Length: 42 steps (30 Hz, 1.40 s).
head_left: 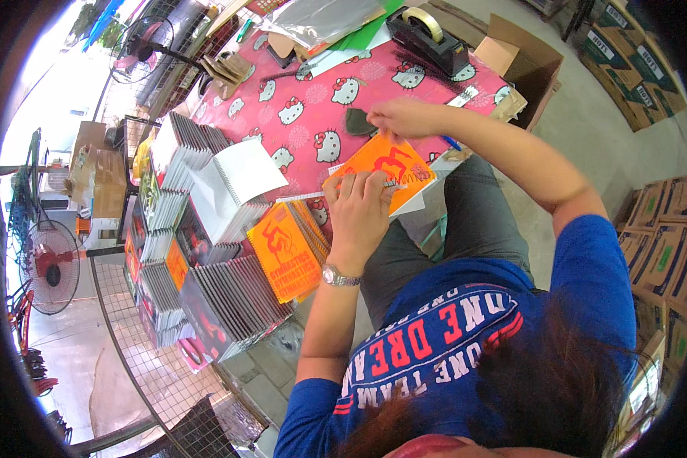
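An orange spiral notebook with a red figure on its cover rests at the table's near edge, above my lap. My left hand is closed over its near side, beside the coil binding. At its far corner is my right hand, with the fingers pinched together; what they hold, if anything, is hidden. A dark green flat piece lies by those fingertips. Left of my left hand, more orange notebooks lean against tall stacks of spiral notebooks.
A pink patterned cloth covers the table. On its far side stand a tape dispenser and clear plastic sheets. An open white-paged notebook tops one stack. At the right is an open cardboard box; fans stand at the left.
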Each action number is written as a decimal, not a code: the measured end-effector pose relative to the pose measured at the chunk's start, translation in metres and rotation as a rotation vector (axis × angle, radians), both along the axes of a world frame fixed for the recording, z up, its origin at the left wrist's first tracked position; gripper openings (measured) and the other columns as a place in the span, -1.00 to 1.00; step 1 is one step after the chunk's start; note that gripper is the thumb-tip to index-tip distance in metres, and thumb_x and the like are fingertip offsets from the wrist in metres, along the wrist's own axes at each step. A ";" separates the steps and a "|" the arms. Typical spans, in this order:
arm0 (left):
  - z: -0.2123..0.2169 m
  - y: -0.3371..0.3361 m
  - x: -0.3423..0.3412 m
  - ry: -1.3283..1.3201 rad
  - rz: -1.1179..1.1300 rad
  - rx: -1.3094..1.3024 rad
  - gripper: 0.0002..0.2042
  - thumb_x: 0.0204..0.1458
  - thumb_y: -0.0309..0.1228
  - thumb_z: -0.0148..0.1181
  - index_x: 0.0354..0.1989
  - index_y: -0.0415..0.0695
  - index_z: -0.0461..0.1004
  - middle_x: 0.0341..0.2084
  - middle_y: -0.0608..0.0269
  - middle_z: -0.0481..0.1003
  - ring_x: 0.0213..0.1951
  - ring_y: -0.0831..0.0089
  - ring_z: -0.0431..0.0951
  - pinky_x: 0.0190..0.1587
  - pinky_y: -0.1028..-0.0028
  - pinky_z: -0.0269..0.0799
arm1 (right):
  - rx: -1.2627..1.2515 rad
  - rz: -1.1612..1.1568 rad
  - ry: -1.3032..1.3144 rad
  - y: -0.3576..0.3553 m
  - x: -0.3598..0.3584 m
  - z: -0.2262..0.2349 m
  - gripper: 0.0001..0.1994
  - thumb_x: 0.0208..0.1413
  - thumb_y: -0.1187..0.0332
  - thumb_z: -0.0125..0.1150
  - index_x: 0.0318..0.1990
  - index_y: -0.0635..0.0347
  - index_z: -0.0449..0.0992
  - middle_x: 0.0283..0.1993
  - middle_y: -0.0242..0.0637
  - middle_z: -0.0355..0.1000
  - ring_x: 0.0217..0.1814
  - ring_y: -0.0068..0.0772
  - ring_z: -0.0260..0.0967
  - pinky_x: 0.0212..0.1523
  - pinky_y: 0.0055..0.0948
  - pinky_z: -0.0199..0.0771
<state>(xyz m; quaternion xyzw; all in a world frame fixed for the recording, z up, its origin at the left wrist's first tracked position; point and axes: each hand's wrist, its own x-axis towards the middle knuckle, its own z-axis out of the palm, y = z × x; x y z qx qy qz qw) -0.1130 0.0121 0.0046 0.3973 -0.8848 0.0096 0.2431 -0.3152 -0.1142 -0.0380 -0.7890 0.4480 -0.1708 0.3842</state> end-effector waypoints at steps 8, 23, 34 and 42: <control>-0.006 0.011 0.011 -0.010 0.288 -0.044 -0.73 -0.05 -0.18 0.29 -0.26 -0.03 0.44 -0.16 0.21 0.43 0.11 0.14 0.32 0.17 -0.15 -0.12 | -0.293 -0.353 0.526 -0.038 0.069 -0.051 -0.38 -0.02 -0.13 0.19 0.02 0.22 0.45 -0.13 0.05 0.43 0.03 0.10 0.37 0.05 -0.09 0.39; -0.020 -0.017 0.024 0.146 0.118 0.063 -0.58 -0.40 -0.14 0.50 -0.38 -0.01 0.46 -0.25 0.29 0.35 0.00 0.19 0.32 0.21 -0.27 -0.18 | 0.702 0.413 -1.084 0.058 -0.022 0.032 -0.50 -0.26 0.31 0.32 -0.11 0.46 0.54 -0.14 -0.18 0.44 -0.06 -0.34 0.39 0.03 -0.49 0.34; 0.000 -0.012 0.027 0.039 0.097 0.188 -0.61 -0.33 -0.14 0.47 -0.37 -0.04 0.47 -0.22 0.29 0.36 0.05 0.18 0.30 0.21 -0.33 -0.23 | 0.624 0.431 -0.819 0.048 -0.014 0.039 -0.48 -0.32 0.35 0.32 -0.06 0.34 0.52 -0.14 -0.30 0.43 -0.08 -0.43 0.39 -0.08 -0.48 0.39; -0.005 -0.019 0.028 0.122 0.079 0.206 -0.59 -0.37 -0.18 0.50 -0.37 -0.05 0.46 -0.26 0.33 0.37 0.03 0.21 0.32 0.25 -0.25 -0.25 | 0.778 0.556 -1.055 0.051 -0.011 0.040 -0.50 -0.25 0.34 0.30 -0.03 0.27 0.53 -0.19 -0.27 0.47 -0.13 -0.43 0.40 -0.10 -0.46 0.40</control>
